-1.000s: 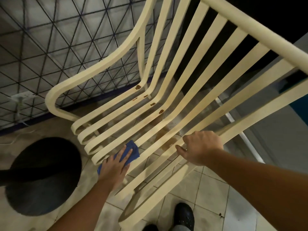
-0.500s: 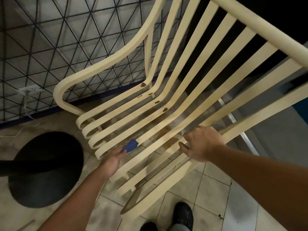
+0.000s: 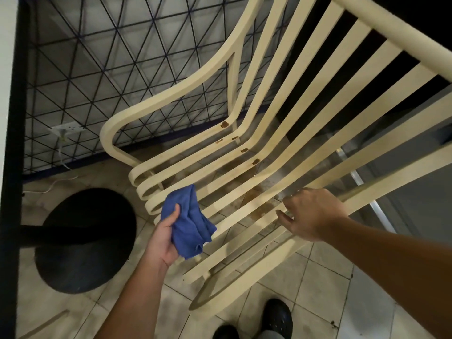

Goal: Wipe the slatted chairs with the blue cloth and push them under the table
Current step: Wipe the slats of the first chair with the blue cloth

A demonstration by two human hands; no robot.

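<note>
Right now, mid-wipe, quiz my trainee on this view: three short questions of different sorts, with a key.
1. True or false: the blue cloth is draped over the top rail of the chair.
2. What does the right hand touch? A) a chair slat B) the cloth C) the floor
3. Fill in: the brown spots sit where the seat slats bend up into the ____.
Key: 1 false, the left hand holds it bunched; 2 A; 3 backrest.
</note>
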